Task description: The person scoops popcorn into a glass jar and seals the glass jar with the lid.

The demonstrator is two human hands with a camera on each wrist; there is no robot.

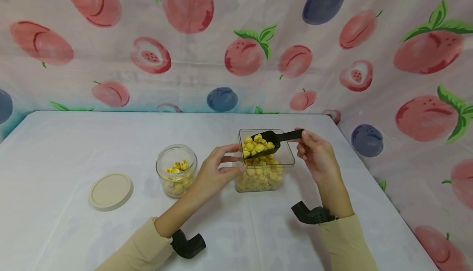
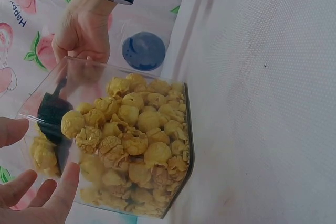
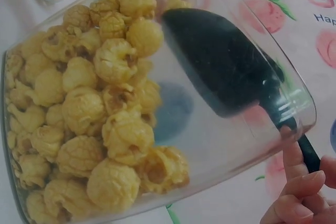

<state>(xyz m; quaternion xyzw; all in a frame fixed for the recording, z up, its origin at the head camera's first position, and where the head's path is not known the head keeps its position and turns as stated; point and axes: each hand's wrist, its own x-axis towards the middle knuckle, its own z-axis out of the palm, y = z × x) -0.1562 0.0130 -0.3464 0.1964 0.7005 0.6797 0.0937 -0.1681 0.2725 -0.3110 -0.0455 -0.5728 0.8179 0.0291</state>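
A lid (image 1: 111, 191) lies at the table's (image 1: 55, 148) 8 o'clock; at the lid's 3 o'clock is a jar (image 1: 176, 170) holding some popcorn. Next, the left hand (image 1: 214, 172), fingers loosely spread, steadies the tub (image 1: 284, 168) of popcorn (image 1: 258, 176). At the tub's 3 o'clock the right hand (image 1: 318, 156) pinches a loaded scoop (image 1: 271, 139) above it.

I see a round beige lid (image 1: 111, 191) lying flat on the white worktop (image 1: 74, 148), at nine o'clock; fruit-print cloth (image 1: 236, 41) hangs at twelve.
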